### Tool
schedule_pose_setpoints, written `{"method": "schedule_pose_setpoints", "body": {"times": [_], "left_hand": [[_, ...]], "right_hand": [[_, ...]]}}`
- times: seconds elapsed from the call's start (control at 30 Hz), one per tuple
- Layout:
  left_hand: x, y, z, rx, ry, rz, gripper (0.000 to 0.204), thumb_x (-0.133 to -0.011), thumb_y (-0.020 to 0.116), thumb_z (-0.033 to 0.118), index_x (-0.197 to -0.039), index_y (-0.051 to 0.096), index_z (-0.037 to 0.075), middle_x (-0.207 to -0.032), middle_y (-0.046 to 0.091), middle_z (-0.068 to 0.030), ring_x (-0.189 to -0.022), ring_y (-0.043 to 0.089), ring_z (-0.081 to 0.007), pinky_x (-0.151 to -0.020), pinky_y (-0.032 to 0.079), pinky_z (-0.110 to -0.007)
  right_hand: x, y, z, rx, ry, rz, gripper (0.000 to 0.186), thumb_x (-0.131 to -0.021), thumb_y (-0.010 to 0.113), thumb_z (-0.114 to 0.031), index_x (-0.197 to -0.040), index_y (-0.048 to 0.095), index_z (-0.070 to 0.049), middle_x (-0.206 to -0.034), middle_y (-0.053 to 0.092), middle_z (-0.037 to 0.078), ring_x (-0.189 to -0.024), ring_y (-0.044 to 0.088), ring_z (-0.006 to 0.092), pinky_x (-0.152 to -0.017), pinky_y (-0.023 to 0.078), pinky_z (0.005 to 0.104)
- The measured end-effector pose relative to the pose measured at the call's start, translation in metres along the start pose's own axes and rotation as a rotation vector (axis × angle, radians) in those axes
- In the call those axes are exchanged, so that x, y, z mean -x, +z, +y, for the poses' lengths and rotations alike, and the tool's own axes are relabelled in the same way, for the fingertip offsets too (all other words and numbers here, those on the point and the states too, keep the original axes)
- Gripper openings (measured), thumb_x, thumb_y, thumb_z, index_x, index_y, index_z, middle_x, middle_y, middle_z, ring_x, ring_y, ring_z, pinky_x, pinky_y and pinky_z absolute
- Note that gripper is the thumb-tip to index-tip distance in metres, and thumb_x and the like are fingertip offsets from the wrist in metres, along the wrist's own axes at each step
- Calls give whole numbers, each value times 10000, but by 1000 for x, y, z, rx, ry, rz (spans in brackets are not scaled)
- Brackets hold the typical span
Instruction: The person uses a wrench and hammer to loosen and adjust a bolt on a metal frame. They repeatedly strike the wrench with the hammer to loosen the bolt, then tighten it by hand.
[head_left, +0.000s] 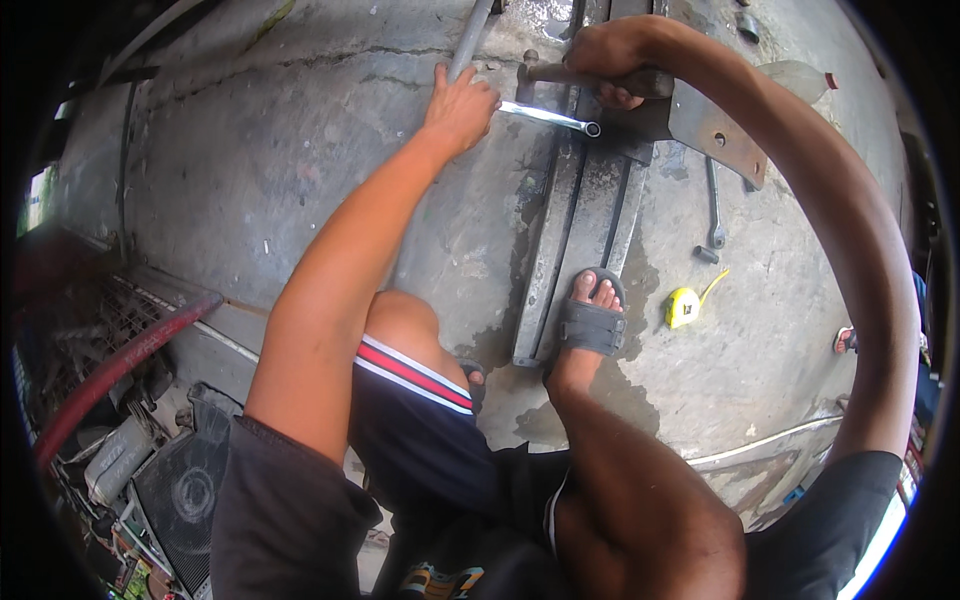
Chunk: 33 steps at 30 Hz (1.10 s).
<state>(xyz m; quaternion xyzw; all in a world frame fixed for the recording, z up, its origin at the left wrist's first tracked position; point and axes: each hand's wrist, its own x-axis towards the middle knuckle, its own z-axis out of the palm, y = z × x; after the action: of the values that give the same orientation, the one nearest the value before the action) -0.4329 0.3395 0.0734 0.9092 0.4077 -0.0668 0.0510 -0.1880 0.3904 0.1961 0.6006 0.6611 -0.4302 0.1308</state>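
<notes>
My left hand (462, 110) is closed around one end of a chrome ring wrench (548, 117). The ring end of the wrench lies over a long grey steel beam (560, 240) on the floor. A grey pipe (470, 42) meets the same hand at its far side; whether the fingers hold it too I cannot tell. My right hand (608, 60) is wrapped around the handle of what looks like a hammer (529, 74), its head toward the left. Just under that hand a flat steel bracket (718, 132) with holes sits across the beam.
Right of the beam lie a ratchet handle (714, 205), a dark socket (707, 254) and a yellow tape measure (683, 307). A plastic bottle (797, 77) and another socket (748, 26) lie farther off. At left are a red tube (130, 370) and a radiator (190, 490). My sandalled foot (592, 325) rests on the beam.
</notes>
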Motion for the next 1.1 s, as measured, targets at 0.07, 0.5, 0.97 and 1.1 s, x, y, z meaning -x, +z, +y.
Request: {"method": "schedule_pose_setpoints", "body": {"times": [0.07, 0.5, 0.97, 1.1], "left_hand": [[0, 4, 2, -6, 6, 12, 269, -1032, 483, 263, -1180, 668, 136, -1152, 668, -9, -1308, 488, -227, -1089, 265, -642], [-1, 6, -2, -20, 18, 54, 274, -1025, 485, 278, -1179, 658, 130, -1165, 655, -21, -1289, 494, -223, -1081, 284, -619], [-2, 13, -3, 96, 32, 113, 259, -1016, 492, 251, -1167, 637, 99, -1187, 637, -65, -1302, 487, -246, -1088, 281, -615], [1, 10, 0, 66, 10, 94, 274, -1023, 489, 263, -1185, 633, 97, -1165, 633, -62, -1277, 498, -239, -1083, 293, -604]], "right_hand": [[-11, -13, 7, 3, 12, -87, 255, -1005, 493, -251, -944, 591, -23, -658, 562, 71, -531, 569, 168, -472, 489, 315], [27, 5, -47, 254, 66, -657, 348, -1013, 498, -313, -1128, 557, 11, -688, 563, 80, -534, 573, 166, -486, 520, 300], [63, 150, -54, 300, -251, -123, 374, -751, 831, -326, -904, 750, 6, -843, 740, 150, -825, 734, 290, -713, 585, 384], [86, 249, -36, 523, -160, 126, 318, -859, 645, -108, -1165, 629, -21, -986, 725, 134, -906, 722, 293, -685, 584, 379]]}}
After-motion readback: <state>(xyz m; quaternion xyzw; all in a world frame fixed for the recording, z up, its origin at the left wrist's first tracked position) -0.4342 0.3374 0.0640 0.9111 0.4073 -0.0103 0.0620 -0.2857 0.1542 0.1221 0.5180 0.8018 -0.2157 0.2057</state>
